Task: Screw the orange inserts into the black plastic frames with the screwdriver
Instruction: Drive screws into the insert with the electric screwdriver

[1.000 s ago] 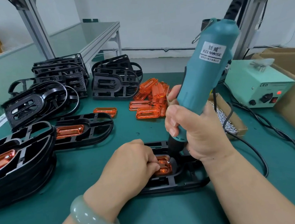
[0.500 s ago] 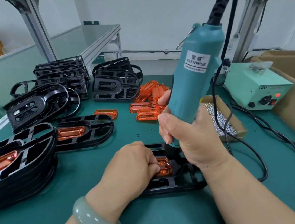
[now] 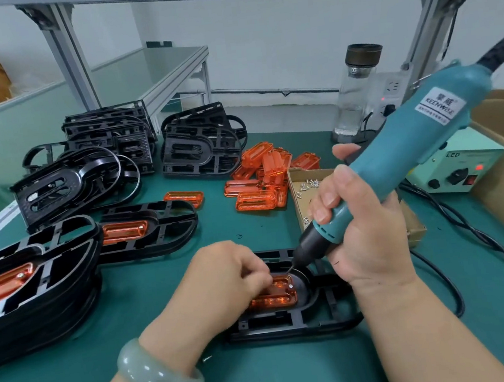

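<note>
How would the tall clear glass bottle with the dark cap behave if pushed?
The tall clear glass bottle stands upright and narrow, so it would probably tip rather than slide. Apparently glass, it may break if it falls.

the teal electric screwdriver (image 3: 422, 152) leans over with its cord end up to the right, its black nose and thin bit aimed down-left at the far edge of an orange insert (image 3: 275, 295). that insert sits in the oval pocket of a black frame (image 3: 291, 323) lying flat on the green bench (image 3: 265, 377), a small screw showing at its right side. loose inserts (image 3: 257, 196) lie heaped farther back. to the left lies another fitted frame (image 3: 170, 228), then a stack of fitted frames (image 3: 52, 295); empty frames (image 3: 201, 146) are piled behind.
</note>
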